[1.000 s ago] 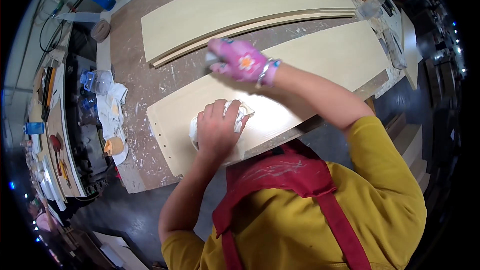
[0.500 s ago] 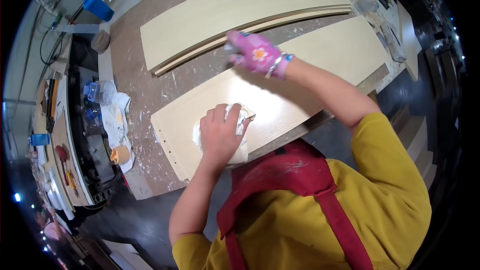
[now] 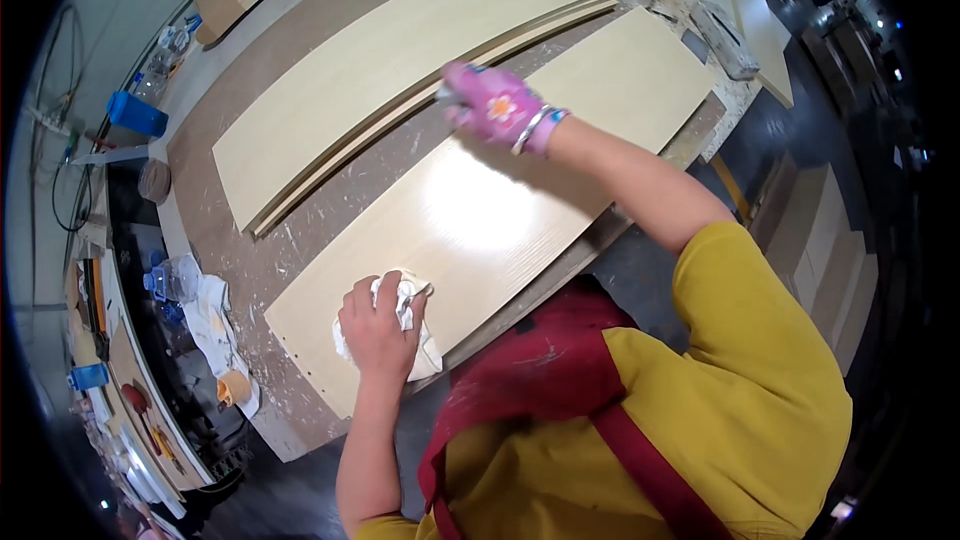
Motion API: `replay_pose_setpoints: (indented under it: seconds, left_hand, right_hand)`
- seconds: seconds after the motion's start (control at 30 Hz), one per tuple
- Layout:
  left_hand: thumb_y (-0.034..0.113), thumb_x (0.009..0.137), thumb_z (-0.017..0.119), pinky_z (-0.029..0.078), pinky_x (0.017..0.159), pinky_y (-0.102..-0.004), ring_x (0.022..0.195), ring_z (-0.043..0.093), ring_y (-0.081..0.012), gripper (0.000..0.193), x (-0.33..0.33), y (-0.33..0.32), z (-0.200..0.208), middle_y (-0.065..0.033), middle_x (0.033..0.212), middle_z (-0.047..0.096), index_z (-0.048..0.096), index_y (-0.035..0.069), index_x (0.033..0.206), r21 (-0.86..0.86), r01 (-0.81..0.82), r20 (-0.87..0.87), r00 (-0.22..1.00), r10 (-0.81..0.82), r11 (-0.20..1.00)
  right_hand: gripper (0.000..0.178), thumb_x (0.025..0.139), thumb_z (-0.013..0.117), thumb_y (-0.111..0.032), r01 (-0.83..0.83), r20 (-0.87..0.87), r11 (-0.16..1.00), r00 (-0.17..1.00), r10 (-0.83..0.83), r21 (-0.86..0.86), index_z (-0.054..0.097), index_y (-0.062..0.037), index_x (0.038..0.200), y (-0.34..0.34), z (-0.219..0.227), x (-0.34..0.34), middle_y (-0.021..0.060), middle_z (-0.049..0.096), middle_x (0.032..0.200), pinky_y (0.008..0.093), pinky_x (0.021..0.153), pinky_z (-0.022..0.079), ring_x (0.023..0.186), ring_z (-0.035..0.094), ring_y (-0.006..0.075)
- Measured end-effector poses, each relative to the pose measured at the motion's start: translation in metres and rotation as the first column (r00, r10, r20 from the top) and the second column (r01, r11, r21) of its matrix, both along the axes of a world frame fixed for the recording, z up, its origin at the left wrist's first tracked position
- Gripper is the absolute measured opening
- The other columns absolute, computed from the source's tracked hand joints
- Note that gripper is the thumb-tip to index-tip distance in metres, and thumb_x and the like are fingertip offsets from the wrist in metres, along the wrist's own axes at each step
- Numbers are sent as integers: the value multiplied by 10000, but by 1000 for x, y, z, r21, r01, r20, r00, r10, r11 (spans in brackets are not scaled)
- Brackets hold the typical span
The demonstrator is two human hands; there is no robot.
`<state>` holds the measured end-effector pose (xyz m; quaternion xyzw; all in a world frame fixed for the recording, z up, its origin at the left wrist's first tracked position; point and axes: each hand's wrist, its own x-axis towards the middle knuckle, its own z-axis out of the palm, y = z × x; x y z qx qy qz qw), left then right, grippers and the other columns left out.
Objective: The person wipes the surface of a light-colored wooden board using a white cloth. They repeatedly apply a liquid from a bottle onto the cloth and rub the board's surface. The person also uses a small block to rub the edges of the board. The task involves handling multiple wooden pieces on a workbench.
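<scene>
Board (image 3: 530,230): left hand (image 3: 378,335) clutching rag (image 3: 426,356), seven o'clock; right hand (image 3: 492,108) blurred at twelve, grip unclear. Trapped grit could scratch!

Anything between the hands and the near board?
Yes: a crumpled white cloth is between the bare left hand and the near board, by its left end. Nothing visible stands between the gloved right hand and the board, though that hand's underside is hidden.
</scene>
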<state>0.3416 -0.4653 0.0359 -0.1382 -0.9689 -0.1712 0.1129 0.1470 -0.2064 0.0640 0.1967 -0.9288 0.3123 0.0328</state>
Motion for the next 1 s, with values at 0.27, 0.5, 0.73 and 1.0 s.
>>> replay_pose_setpoints:
  seconds: [0.27, 0.5, 0.73, 1.0]
  left_hand:
    - [280, 790, 715, 438, 709, -414, 858, 555, -303, 356, -58, 60, 7, -111, 992, 566, 610, 120, 1090, 38, 37, 19, 999, -38, 999]
    - [246, 779, 720, 437, 743, -442, 874, 543, -342, 358, -60, 70, -2, -147, 1002, 569, 605, 94, 1082, -2, -45, -29, 999, 45, 999]
    - [249, 796, 705, 433, 753, -445, 878, 536, -348, 348, -58, 68, -3, -155, 1010, 561, 604, 86, 1086, 11, -63, -11, 998, 63, 998]
    - [244, 806, 692, 421, 787, -450, 911, 528, -348, 351, -58, 68, -2, -155, 1022, 560, 604, 86, 1107, 15, -47, 21, 999, 47, 999]
  right_hand:
    - [317, 860, 587, -262, -138, -21, 990, 990, 138, 11, 492, -77, 1100, -1, -6, 1, 210, 628, 943, 476, 725, 510, 820, 620, 430]
    - [335, 854, 579, -252, -171, -56, 983, 984, 168, -63, 477, -34, 1087, 22, -2, -9, 225, 623, 926, 491, 720, 500, 833, 617, 431]
    - [344, 854, 603, -243, -48, 98, 999, 994, 45, 25, 480, -66, 1122, 64, 5, -36, 209, 626, 952, 480, 738, 502, 864, 619, 422]
    - [292, 847, 589, -250, -255, -23, 965, 967, 254, -58, 520, -59, 1057, 8, -8, -6, 177, 621, 857, 423, 668, 507, 736, 623, 357]
